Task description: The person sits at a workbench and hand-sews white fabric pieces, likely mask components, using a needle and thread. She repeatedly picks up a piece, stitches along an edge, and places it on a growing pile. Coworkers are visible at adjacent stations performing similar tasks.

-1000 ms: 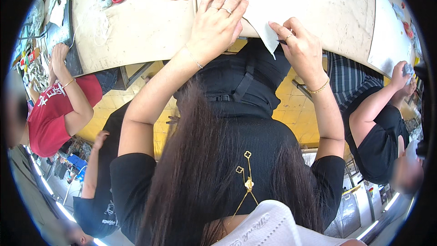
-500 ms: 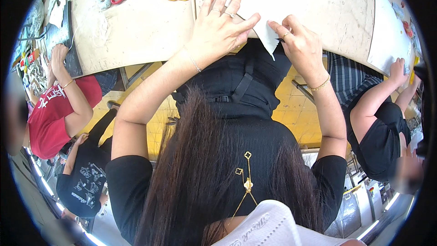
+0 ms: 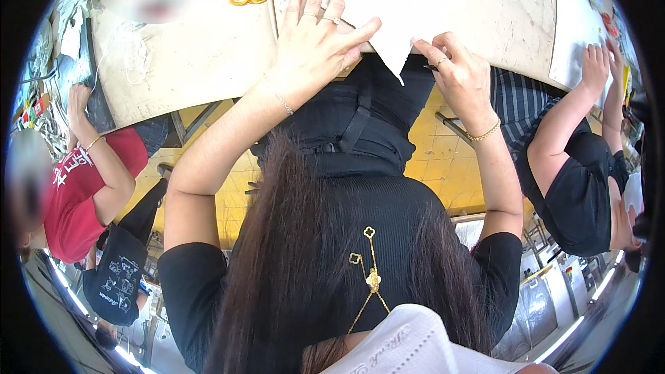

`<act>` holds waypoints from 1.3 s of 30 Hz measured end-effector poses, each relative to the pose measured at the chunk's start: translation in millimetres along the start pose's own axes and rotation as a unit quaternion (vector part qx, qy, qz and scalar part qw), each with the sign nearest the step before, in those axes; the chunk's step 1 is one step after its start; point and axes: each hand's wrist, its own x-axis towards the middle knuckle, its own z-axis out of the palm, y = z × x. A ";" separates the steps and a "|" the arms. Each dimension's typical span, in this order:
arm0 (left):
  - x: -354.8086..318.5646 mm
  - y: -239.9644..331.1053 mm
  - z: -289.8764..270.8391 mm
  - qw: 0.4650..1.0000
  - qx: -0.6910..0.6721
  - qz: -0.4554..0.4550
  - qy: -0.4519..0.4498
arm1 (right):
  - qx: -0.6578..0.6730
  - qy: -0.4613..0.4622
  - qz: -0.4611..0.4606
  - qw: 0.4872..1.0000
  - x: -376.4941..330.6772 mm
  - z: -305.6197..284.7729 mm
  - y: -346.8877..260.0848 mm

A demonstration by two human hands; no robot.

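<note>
Tiled yellow floor [image 3: 443, 173] shows beneath the pale bench [image 3: 190, 52] where you work.
Your white piece [image 3: 389, 38] lies on the bench, its pointed tip past the near edge; your left hand [image 3: 313, 40] has spread fingers, one reaching over the piece, while your right hand [image 3: 460, 77] sits by the bench edge just beside the piece's jagged side, fingers pinched on a small dark object [image 3: 429, 67]. Script marks your white mask [image 3: 409, 343], back from the bench; white lettering crosses a red shirt [image 3: 83, 201] at the bench's left.

A white, pointed sheet [image 3: 391, 36] overhangs the table [image 3: 492, 10].
</note>
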 end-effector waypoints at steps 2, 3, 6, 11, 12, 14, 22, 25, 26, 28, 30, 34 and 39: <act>2.1 1.1 -0.7 1.000 0.011 -0.001 -0.006 | -0.008 0.001 -0.001 1.000 0.0 -1.7 0.8; 3.0 1.4 -1.1 1.000 0.008 0.001 -0.001 | -0.011 0.001 -0.003 1.000 0.6 -2.6 1.3; 4.8 1.5 -3.9 1.000 0.012 0.002 -0.007 | -0.007 -0.001 -0.004 1.000 1.8 -4.4 2.5; 11.1 17.9 -8.6 0.996 -0.050 -0.072 0.010 | 0.011 -0.013 0.010 1.000 -1.7 -7.7 9.1; 15.4 23.3 -7.7 0.998 -0.029 -0.059 0.014 | 0.029 -0.019 0.015 0.999 -1.9 -7.8 8.5; 25.9 27.4 -4.8 0.992 -0.108 -0.050 -0.029 | 0.058 -0.041 0.038 0.997 0.1 -5.4 3.3; 42.8 24.2 -14.6 0.988 -0.141 0.056 0.041 | 0.176 -0.001 0.086 0.981 4.3 -3.8 -1.3; 54.1 9.8 -29.6 0.948 -0.311 -0.020 -0.062 | 0.197 0.026 0.071 0.978 21.8 -9.1 4.9; 58.5 -0.1 -34.1 0.931 -0.356 -0.045 -0.072 | 0.176 0.049 0.047 0.982 32.1 -11.7 5.8; 66.1 -21.5 -40.5 0.896 -0.427 -0.088 -0.082 | 0.147 0.079 0.018 0.986 55.7 -15.7 4.3; 69.2 -42.6 -43.9 0.860 -0.483 -0.130 -0.098 | 0.138 0.097 0.005 0.986 78.3 -18.1 -3.8; 57.1 -71.8 -39.5 0.835 -0.521 -0.169 -0.055 | 0.068 0.062 0.082 0.992 100.7 -22.6 -22.3; 38.4 -68.5 -40.9 0.821 -0.519 -0.204 -0.123 | 0.163 -0.036 0.246 0.955 82.0 -38.7 -32.8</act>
